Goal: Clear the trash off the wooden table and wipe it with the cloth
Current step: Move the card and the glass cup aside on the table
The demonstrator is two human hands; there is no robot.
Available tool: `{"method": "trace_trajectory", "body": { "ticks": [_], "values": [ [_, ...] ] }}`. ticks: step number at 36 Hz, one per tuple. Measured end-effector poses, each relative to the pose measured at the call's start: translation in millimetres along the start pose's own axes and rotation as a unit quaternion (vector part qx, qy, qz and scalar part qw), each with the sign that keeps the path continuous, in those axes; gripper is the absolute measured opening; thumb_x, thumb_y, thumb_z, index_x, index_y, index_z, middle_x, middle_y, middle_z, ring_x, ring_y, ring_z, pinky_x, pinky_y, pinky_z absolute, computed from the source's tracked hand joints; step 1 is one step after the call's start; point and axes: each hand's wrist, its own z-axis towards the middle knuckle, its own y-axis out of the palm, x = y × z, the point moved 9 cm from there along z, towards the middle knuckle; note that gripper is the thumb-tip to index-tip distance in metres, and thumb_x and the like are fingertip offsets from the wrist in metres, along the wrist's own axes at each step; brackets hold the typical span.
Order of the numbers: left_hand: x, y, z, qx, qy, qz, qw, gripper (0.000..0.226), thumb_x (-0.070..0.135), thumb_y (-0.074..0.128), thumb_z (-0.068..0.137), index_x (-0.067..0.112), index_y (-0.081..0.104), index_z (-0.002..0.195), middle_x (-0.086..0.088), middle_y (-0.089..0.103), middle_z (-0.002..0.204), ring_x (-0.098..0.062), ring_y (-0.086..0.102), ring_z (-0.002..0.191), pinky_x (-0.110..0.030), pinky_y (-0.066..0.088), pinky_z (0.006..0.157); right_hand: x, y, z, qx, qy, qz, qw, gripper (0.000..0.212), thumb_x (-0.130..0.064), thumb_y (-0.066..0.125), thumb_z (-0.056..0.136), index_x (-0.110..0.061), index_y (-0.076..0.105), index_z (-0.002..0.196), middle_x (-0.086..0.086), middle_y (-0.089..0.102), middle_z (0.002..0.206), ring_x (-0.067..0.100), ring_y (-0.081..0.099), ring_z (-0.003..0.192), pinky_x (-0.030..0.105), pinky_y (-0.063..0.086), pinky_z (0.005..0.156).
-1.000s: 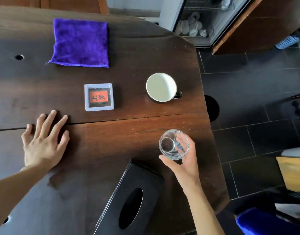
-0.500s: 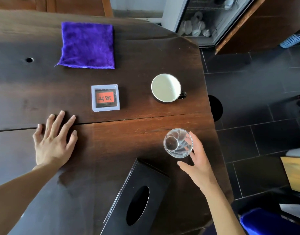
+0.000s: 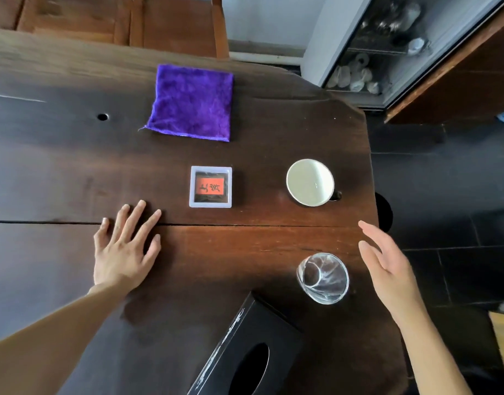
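A person leans over a dark wooden bench (image 3: 59,172) with both hands empty. The left hand (image 3: 122,249) lies flat on the wood with fingers spread, apparently as a brace. The right hand (image 3: 387,266) hovers released at the bench's right edge, fingers straight, just right of a clear drinking glass (image 3: 323,277) and not touching it; the glass stands upright on the near right of the bench, likely parked out of the wiping path.

The purple cloth (image 3: 192,102), folded square, lies untouched at the far side, well apart from both hands, so wiping has not begun by the look of it. Between the cloth and the hands sits a small clear-cased box (image 3: 210,186) with an orange label bearing dark brush-style characters too small to read. To its right a white-lined cup (image 3: 310,182) stands upright with its dark handle pointing right. A black tissue box (image 3: 245,352), its oval opening facing up, occupies the near edge; pale ornamental marking runs along its side, illegible here.

No obvious scrap of trash shows on the wood. A round hole (image 3: 102,116) pierces the bench at far left, and a glass-fronted cabinet (image 3: 387,52) holding pale crockery stands beyond the far right corner.
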Motion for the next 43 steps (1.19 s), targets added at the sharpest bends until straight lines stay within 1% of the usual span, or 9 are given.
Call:
{"method": "trace_trajectory", "body": {
  "ticks": [4,7,10,12,16,20,28,35,43],
  "values": [
    [-0.7,2.9,0.1,-0.005,0.004,0.009,1.000,0.058,0.051,0.028,0.099,0.040,0.036,0.155,0.006,0.023,0.169,-0.020,0.012,0.157,-0.050,0.009,0.123,-37.5,17.2,22.1,-0.018,-0.043,-0.027,0.999,0.044,-0.036,0.053,0.100,-0.042,0.047,0.143,-0.028,0.043,0.148,0.003,0.044,0.134,0.028,0.039,0.105],
    [-1.3,4.1,-0.7,-0.005,0.007,0.012,1.000,0.058,0.051,0.028,0.099,0.040,0.035,0.156,0.006,0.022,0.169,-0.021,0.012,0.158,-0.050,0.010,0.123,-68.7,34.5,34.2,-0.031,-0.093,-0.070,0.993,0.045,-0.037,0.054,0.099,-0.039,0.048,0.143,-0.043,0.036,0.138,-0.003,0.040,0.131,0.024,0.037,0.104],
    [-1.3,4.4,0.3,0.003,0.008,0.017,1.000,0.058,0.051,0.028,0.099,0.040,0.035,0.156,0.007,0.022,0.169,-0.021,0.013,0.158,-0.051,0.013,0.123,-96.7,52.1,42.9,-0.035,-0.140,-0.117,0.983,0.050,-0.042,0.053,0.095,-0.033,0.048,0.144,-0.029,0.039,0.143,-0.013,0.036,0.130,0.005,0.028,0.100],
    [-0.7,4.4,1.2,0.007,0.010,0.021,1.000,0.059,0.051,0.029,0.099,0.041,0.035,0.156,0.007,0.022,0.169,-0.021,0.014,0.158,-0.052,0.014,0.123,-109.4,65.7,47.6,-0.049,-0.151,-0.127,0.979,0.050,-0.040,0.055,0.096,-0.031,0.048,0.145,-0.026,0.038,0.143,-0.016,0.033,0.128,0.001,0.025,0.098],
    [0.8,4.6,0.8,0.016,0.013,0.025,0.999,0.058,0.050,0.032,0.098,0.041,0.036,0.155,0.007,0.023,0.169,-0.021,0.016,0.157,-0.052,0.015,0.123,-131.8,88.6,52.2,-0.056,-0.186,-0.150,0.969,0.049,-0.034,0.058,0.099,-0.031,0.047,0.146,-0.026,0.037,0.146,-0.011,0.032,0.132,0.006,0.024,0.101],
    [0.8,3.2,0.8,0.025,0.017,0.025,0.999,0.057,0.050,0.034,0.098,0.040,0.038,0.155,0.006,0.024,0.168,-0.022,0.019,0.157,-0.052,0.016,0.123,-149.9,112.9,54.7,-0.073,-0.210,-0.162,0.961,0.050,-0.041,0.051,0.099,-0.028,0.046,0.147,-0.013,0.041,0.155,0.002,0.034,0.143,0.023,0.030,0.110],
    [1.6,3.3,-3.0,0.017,0.017,0.004,1.000,0.056,0.049,0.036,0.099,0.040,0.040,0.154,0.007,0.024,0.169,-0.021,0.018,0.157,-0.053,0.018,0.123,-161.1,149.8,48.3,-0.064,-0.203,-0.188,0.959,0.059,-0.052,0.045,0.093,-0.030,0.045,0.147,-0.011,0.040,0.157,0.002,0.033,0.142,0.024,0.029,0.110],
    [0.7,0.3,1.8,-0.003,0.019,-0.025,1.000,0.056,0.048,0.038,0.099,0.042,0.037,0.155,0.009,0.024,0.168,-0.021,0.017,0.157,-0.053,0.016,0.124,-167.1,176.2,45.8,-0.032,-0.167,-0.204,0.964,0.053,-0.038,0.060,0.097,-0.026,0.047,0.147,-0.007,0.042,0.156,0.010,0.037,0.144,0.025,0.031,0.109],
    [-3.4,1.3,0.3,-0.023,0.025,-0.039,0.999,0.057,0.047,0.036,0.099,0.042,0.034,0.156,0.008,0.021,0.169,-0.021,0.014,0.158,-0.055,0.017,0.123,-173.3,213.2,44.3,-0.033,-0.135,-0.189,0.972,0.053,-0.036,0.061,0.097,-0.025,0.046,0.147,-0.005,0.044,0.155,0.000,0.034,0.138,0.022,0.031,0.106]
  ]
}}
